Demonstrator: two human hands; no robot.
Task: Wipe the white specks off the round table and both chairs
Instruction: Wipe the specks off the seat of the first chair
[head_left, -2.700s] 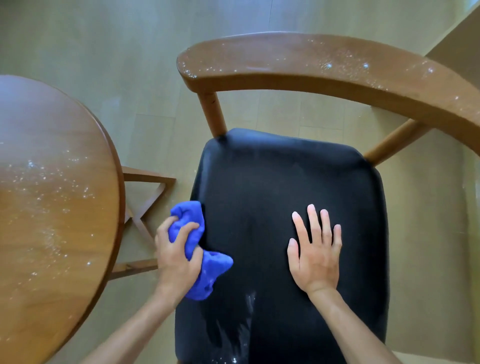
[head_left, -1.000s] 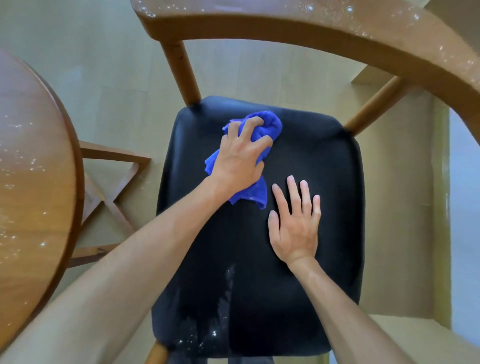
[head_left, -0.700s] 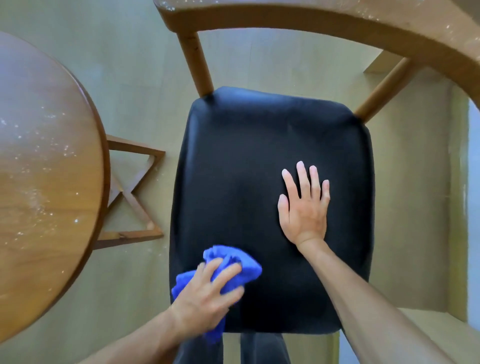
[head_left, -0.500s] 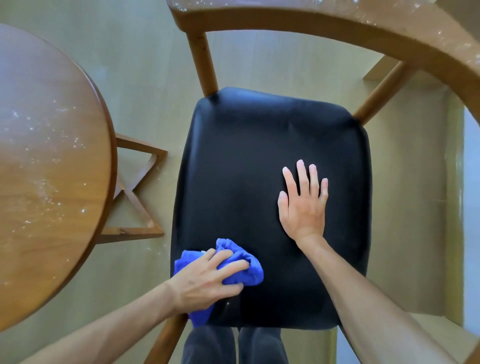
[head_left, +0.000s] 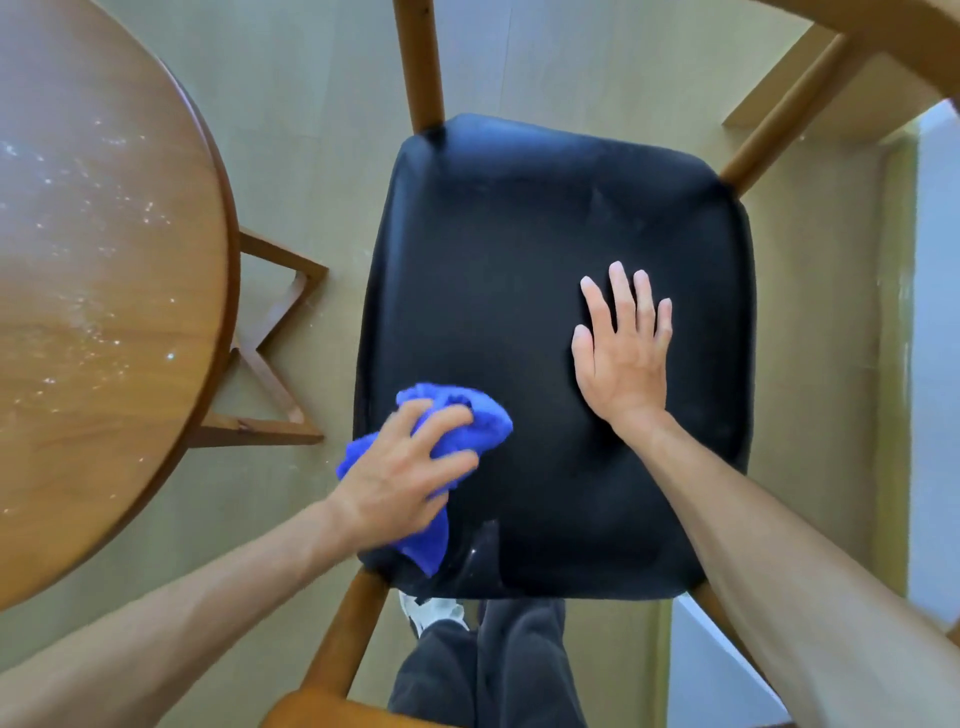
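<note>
A wooden chair with a black padded seat (head_left: 519, 249) fills the middle of the view. My left hand (head_left: 400, 478) grips a bunched blue cloth (head_left: 467, 415) against the seat's front left part. A pale smear with white specks (head_left: 475, 551) shows on the seat right beside the cloth, near the front edge. My right hand (head_left: 623, 348) lies flat on the right half of the seat with its fingers straight and spread. The round wooden table (head_left: 93, 291) stands to the left, dusted with white specks.
Crossed wooden table legs (head_left: 270, 353) stick out between table and chair. The chair's back posts (head_left: 418, 62) rise at the top, its curved backrest mostly out of frame. My legs and a white shoe (head_left: 431, 613) stand at the seat's front. Pale wood floor lies all round.
Over the earlier frames my left hand swept the cloth from the seat's back to its front left; since half a second ago it has edged slightly inward. My right hand has stayed flat.
</note>
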